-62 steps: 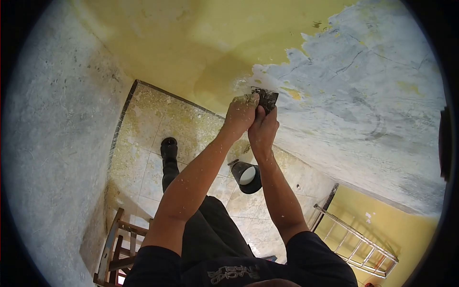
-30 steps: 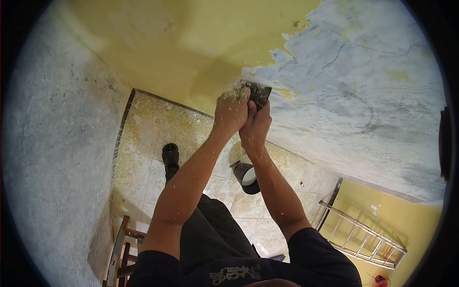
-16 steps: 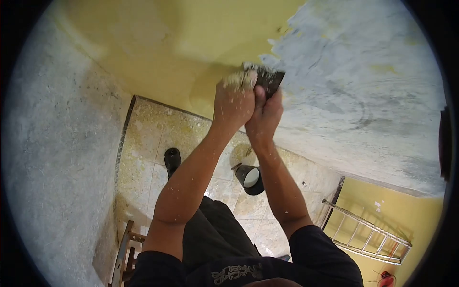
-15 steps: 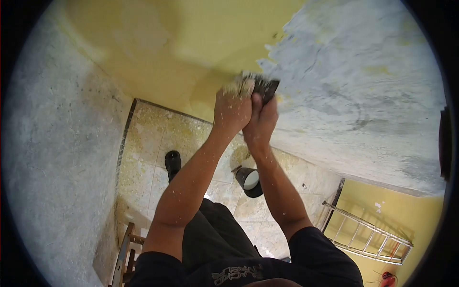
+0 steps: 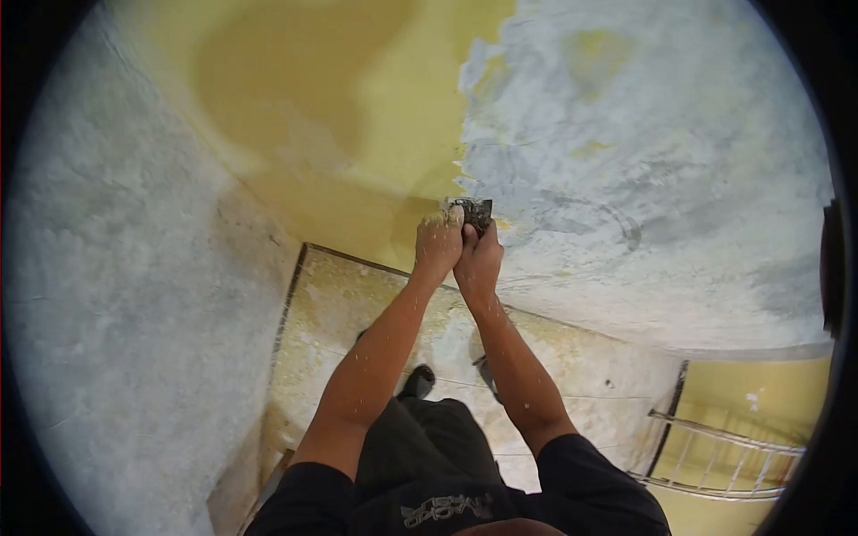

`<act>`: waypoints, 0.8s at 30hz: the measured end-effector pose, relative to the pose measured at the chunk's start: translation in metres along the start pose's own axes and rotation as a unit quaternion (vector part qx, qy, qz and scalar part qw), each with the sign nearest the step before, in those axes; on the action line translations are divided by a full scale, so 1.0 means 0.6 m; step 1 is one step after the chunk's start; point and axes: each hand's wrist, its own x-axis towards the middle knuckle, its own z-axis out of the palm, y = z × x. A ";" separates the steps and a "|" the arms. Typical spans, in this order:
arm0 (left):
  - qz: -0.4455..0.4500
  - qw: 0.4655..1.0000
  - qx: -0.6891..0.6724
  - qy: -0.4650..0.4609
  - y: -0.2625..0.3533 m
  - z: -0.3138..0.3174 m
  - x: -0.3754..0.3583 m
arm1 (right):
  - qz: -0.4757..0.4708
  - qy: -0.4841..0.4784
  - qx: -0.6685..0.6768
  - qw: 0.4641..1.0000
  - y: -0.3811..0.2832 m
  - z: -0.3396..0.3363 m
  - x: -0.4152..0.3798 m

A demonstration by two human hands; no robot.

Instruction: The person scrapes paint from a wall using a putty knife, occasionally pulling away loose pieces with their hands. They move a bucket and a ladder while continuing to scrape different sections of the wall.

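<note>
A dark, flat scraper [image 5: 478,213] is held against the wall at the edge where yellow paint [image 5: 393,116] meets the bare grey-white surface [image 5: 572,188]. My left hand [image 5: 438,243] is closed at the scraper's left side, its knuckles dusted with pale flakes. Just beside it, my right hand [image 5: 479,259] grips the scraper from the right and below, thumb pointing up. The two hands touch or nearly touch. The scraper's handle is hidden by the fingers.
A grey wall [image 5: 116,268] rises at the left. Paint flakes lie on the tiled floor [image 5: 331,304] around my shoes [image 5: 418,381]. A metal ladder [image 5: 724,438] is at the lower right beside another yellow wall. Part of a dark object [image 5: 832,268] shows at the right edge.
Both hands and the scraper have moved lower in the view. The camera view has shifted, and the black bucket seen between the forearms is no longer visible.
</note>
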 end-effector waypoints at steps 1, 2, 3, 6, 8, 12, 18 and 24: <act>-0.020 1.000 -0.002 -0.009 0.000 -0.006 0.006 | -0.003 0.012 0.024 1.000 0.002 0.006 -0.003; -0.043 0.999 -0.005 -0.018 -0.007 -0.009 0.004 | 0.004 0.018 0.037 0.999 0.014 0.013 -0.015; -0.041 0.999 0.007 -0.021 -0.040 -0.003 -0.002 | 0.039 0.003 0.016 0.999 0.030 0.020 -0.031; 0.139 0.978 0.155 0.019 -0.105 0.020 -0.002 | 0.081 -0.019 0.004 0.996 0.030 0.020 -0.048; -0.012 0.997 -0.070 0.007 -0.085 0.019 -0.005 | 0.026 0.046 0.097 0.994 0.033 0.029 -0.045; -0.136 0.972 -0.182 -0.052 -0.095 0.024 0.018 | 0.038 0.049 0.034 0.998 0.061 0.048 -0.026; -0.230 0.827 -0.503 -0.100 -0.075 0.006 -0.001 | 0.045 0.095 0.063 0.992 0.061 0.068 -0.032; -0.203 0.882 -0.413 -0.099 -0.090 0.003 0.029 | 0.044 0.103 0.067 0.991 0.050 0.085 -0.030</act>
